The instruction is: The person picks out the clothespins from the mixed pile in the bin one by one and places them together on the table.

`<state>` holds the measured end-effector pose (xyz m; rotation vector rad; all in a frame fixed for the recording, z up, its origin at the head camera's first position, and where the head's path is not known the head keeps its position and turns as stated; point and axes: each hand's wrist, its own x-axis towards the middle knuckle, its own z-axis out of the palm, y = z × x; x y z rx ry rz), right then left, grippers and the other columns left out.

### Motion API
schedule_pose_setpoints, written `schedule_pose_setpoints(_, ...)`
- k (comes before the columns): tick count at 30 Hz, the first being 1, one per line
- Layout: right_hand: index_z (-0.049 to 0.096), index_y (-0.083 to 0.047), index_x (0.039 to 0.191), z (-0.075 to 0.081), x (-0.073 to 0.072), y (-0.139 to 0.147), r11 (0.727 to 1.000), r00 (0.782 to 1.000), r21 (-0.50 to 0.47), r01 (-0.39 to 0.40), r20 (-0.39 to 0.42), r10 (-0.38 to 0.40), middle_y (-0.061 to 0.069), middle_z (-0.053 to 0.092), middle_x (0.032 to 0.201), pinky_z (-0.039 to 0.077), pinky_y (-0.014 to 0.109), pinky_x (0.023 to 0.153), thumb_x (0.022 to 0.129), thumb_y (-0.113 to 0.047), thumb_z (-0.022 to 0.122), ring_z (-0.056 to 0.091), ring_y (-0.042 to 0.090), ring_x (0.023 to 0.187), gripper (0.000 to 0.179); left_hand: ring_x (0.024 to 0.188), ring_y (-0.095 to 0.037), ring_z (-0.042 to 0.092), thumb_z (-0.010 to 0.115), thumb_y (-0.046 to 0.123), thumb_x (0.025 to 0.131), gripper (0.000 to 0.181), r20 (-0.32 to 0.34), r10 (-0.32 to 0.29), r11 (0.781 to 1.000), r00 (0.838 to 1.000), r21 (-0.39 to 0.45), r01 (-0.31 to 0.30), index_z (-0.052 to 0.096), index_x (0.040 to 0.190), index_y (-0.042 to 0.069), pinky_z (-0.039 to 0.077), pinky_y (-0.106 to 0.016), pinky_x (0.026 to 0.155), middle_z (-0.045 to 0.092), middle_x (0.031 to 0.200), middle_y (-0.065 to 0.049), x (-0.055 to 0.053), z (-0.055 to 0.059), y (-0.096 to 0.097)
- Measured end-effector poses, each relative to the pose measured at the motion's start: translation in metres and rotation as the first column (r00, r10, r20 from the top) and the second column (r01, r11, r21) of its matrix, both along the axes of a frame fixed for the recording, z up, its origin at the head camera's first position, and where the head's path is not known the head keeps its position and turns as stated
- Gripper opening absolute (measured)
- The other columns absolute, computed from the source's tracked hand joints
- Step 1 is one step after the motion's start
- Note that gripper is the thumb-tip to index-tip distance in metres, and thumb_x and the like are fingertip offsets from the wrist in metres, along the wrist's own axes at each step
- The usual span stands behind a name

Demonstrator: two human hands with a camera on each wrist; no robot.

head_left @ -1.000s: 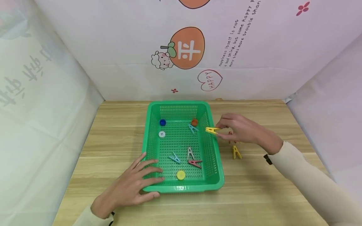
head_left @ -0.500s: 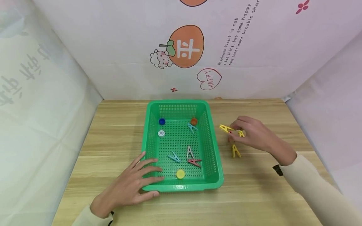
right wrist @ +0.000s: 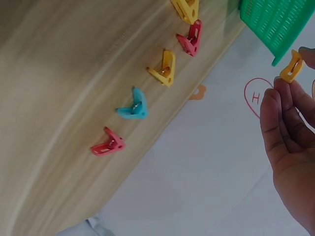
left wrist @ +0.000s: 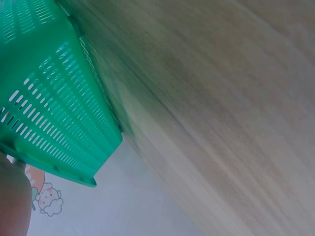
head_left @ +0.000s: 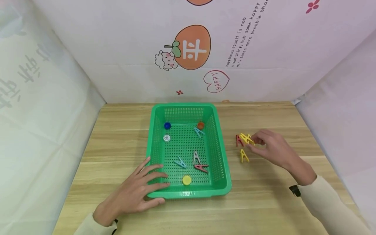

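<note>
My right hand (head_left: 273,148) pinches a yellow clothespin (right wrist: 292,67) between thumb and fingertips, right of the green basket (head_left: 191,196). In the head view this clothespin overlaps those behind it. Beside it on the table lie a red clothespin (head_left: 239,140) and, nearer me, another yellow clothespin (head_left: 244,156). The right wrist view also shows a teal clothespin (right wrist: 134,104) and a second red clothespin (right wrist: 109,142), both hidden by the hand in the head view. With fingers spread, my left hand (head_left: 136,189) rests over the basket's front left corner.
Inside the basket are blue clothespins (head_left: 180,162), a white one (head_left: 196,157) and a dark pink one (head_left: 201,168). Bottle caps lie there too: blue (head_left: 167,126), white (head_left: 166,138), orange (head_left: 200,125) and yellow (head_left: 186,180). A printed cloth (head_left: 132,81) rises behind the table.
My right hand has moved right, away from the basket's right rim, carrying the yellow clothespin to the other clothespins on the table. The left hand has stayed on the basket.
</note>
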<state>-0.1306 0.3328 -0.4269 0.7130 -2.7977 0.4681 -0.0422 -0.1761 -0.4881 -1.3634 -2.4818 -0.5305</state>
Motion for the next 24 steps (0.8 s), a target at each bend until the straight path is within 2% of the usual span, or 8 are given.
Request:
schedule_pose_setpoints(8,0.079,-0.004,0.095,-0.015,0.012,0.01,0.993,0.994,-0.049,0.106,0.012,-0.105,0.003,0.073,0.084,0.06,0.031,0.064,0.086,-0.018,0.092,0.068,0.017,0.075,0.021,0.148,-0.027,0.053,0.067,0.06,0.103,0.042,-0.001,0.0,1.0,1.0,0.001,0.0,0.082,0.127,0.029,0.007,-0.053,0.141,0.073,0.137,0.005,0.0,0.0,0.0)
schedule_pose_setpoints(12,0.079,-0.003,0.096,-0.02,0.017,0.014,0.985,0.988,-0.078,0.153,0.019,-0.152,0.004,0.075,0.084,0.058,0.027,0.063,0.087,-0.018,0.092,0.068,0.017,0.075,0.021,0.148,-0.027,0.053,0.068,0.06,0.103,0.042,0.001,0.0,1.0,1.0,0.005,0.0,0.082,0.127,0.029,0.007,-0.052,0.141,0.073,0.137,0.006,0.0,0.0,0.0)
schedule_pose_setpoints(18,0.079,-0.002,0.094,-0.028,0.023,0.019,0.978,0.982,-0.091,0.19,0.006,-0.19,0.005,0.074,0.081,0.057,0.026,0.059,0.087,-0.016,0.091,0.067,0.016,0.071,0.021,0.148,-0.027,0.053,0.067,0.06,0.103,0.042,0.003,-0.002,1.0,1.0,0.007,0.002,0.081,0.128,0.029,0.007,-0.053,0.141,0.073,0.137,0.005,-0.001,0.0,0.0)
schedule_pose_setpoints(24,0.078,0.0,0.092,-0.043,0.027,0.021,0.972,0.976,-0.095,0.216,-0.011,-0.218,0.007,0.075,0.08,0.059,0.027,0.058,0.086,-0.015,0.092,0.069,0.017,0.069,0.021,0.148,-0.028,0.053,0.069,0.059,0.102,0.041,-0.003,-0.004,1.0,1.0,0.006,0.004,0.081,0.128,0.029,0.007,-0.053,0.141,0.073,0.137,0.005,0.0,0.0,0.0)
